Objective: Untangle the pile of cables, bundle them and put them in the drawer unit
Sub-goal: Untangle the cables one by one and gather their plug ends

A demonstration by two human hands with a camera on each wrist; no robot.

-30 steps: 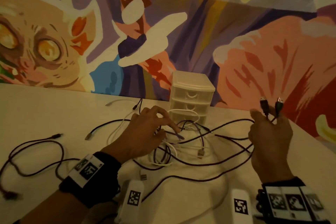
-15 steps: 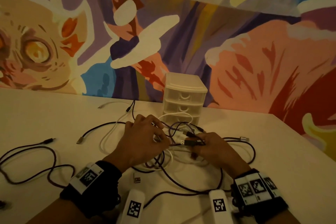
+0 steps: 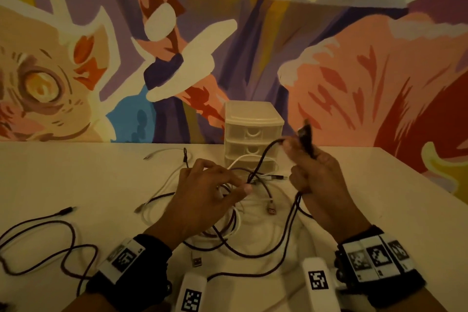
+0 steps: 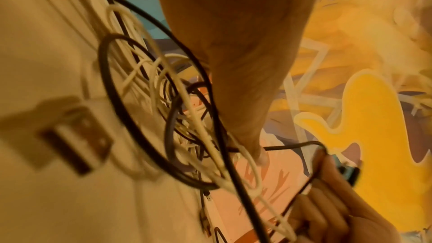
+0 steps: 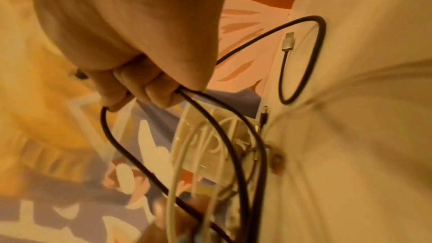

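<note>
A tangle of dark and white cables (image 3: 235,213) lies on the pale table (image 3: 379,210) in front of a small white three-drawer unit (image 3: 253,132), whose drawers are closed. My left hand (image 3: 207,192) rests on top of the tangle with fingers spread, fingertips pressing the cables (image 4: 187,117). My right hand (image 3: 316,180) is raised just right of the unit and grips a dark cable (image 3: 291,213). The cable's plug ends (image 3: 306,134) stick up above the fist and its strands hang to the pile. The right wrist view shows curled fingers (image 5: 149,88) around this dark cable (image 5: 236,136).
A separate dark cable (image 3: 40,243) snakes across the table's left side. A thin white cable (image 3: 162,152) lies near the mural wall. A loose USB plug (image 3: 196,259) sits at the near edge. The table's right edge (image 3: 417,177) runs diagonally.
My right hand dropped from the right into the tangle, then rose again in front of the drawer unit holding the dark cable's ends. My left hand stayed on the pile.
</note>
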